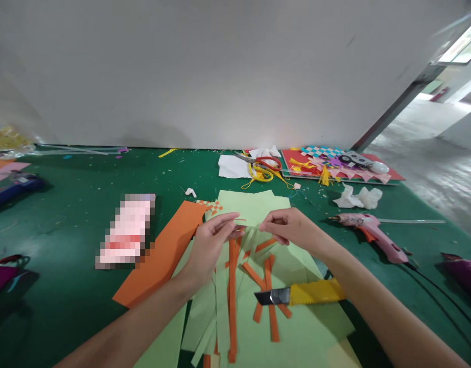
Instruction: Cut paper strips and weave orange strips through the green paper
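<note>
My left hand (208, 248) and my right hand (291, 225) are raised above a pile of light green paper. Fingers and thumbs are closed in a pinch on the left and right edges of a light green paper piece (253, 209). Narrow green strips show below it. Orange paper strips (232, 301) and a shorter crossed bunch of orange strips (271, 301) lie on the green sheets (308, 327). A yellow utility knife (315, 292), blade out, rests beside my right forearm. Near my left wrist is an orange sheet (164, 255).
A blurred-out pink rectangular object (128, 230) lies at left. To the right are a pink glue gun (373, 232) with its cord and crumpled tissue (358, 197). Scissors (264, 168) and a red board (392, 175) with paper crafts lie by the grey partition (205, 76).
</note>
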The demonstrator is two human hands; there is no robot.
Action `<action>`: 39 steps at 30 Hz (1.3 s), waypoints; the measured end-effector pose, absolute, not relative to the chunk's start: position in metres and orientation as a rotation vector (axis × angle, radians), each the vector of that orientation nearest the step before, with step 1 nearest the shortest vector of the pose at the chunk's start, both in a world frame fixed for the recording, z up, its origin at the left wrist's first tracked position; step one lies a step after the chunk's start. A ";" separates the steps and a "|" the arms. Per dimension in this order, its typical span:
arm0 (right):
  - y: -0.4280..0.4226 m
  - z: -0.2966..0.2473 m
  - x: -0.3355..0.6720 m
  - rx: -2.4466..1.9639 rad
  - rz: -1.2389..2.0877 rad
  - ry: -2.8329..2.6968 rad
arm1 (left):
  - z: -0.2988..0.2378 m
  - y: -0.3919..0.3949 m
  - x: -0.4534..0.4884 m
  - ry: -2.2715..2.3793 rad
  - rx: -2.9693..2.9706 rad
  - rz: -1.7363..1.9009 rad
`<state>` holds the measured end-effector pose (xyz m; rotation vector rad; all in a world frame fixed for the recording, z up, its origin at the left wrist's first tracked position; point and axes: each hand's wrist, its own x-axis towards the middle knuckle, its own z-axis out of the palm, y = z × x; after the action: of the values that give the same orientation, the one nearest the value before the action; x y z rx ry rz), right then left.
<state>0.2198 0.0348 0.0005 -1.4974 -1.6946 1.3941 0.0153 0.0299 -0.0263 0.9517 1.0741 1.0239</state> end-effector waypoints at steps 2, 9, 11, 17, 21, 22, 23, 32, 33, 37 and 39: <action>0.035 0.001 0.221 -1.506 1.373 -1.694 | -0.028 0.031 0.014 1.076 0.953 1.044; 0.038 0.004 0.226 -1.543 1.350 -1.682 | -0.033 0.032 0.013 1.058 0.970 1.086; 0.038 0.005 0.228 -1.562 1.345 -1.674 | -0.034 0.032 0.013 1.059 0.971 1.109; 0.038 0.004 0.232 -1.564 1.340 -1.688 | -0.036 0.034 0.013 1.081 0.967 1.154; 0.038 0.005 0.234 -1.602 1.300 -1.729 | -0.036 0.034 0.012 1.075 0.963 1.155; 0.037 0.006 0.234 -1.616 1.291 -1.734 | -0.036 0.034 0.012 1.074 0.964 1.156; 0.037 0.007 0.234 -1.628 1.281 -1.738 | -0.036 0.034 0.012 1.074 0.965 1.157; 0.039 0.007 0.236 -1.651 1.271 -1.719 | -0.035 0.033 0.012 1.077 0.974 1.160; 0.039 0.007 0.236 -1.653 1.272 -1.717 | -0.036 0.033 0.012 1.076 0.975 1.159; 0.039 0.008 0.236 -1.676 1.246 -1.733 | -0.038 0.034 0.011 1.074 0.984 1.149; 0.039 0.008 0.236 -1.678 1.235 -1.729 | -0.039 0.034 0.011 1.071 0.977 1.152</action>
<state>0.2358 0.0389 0.0075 -1.6781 -1.7287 1.2355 0.0114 0.0341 -0.0391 0.9774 1.0708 1.1523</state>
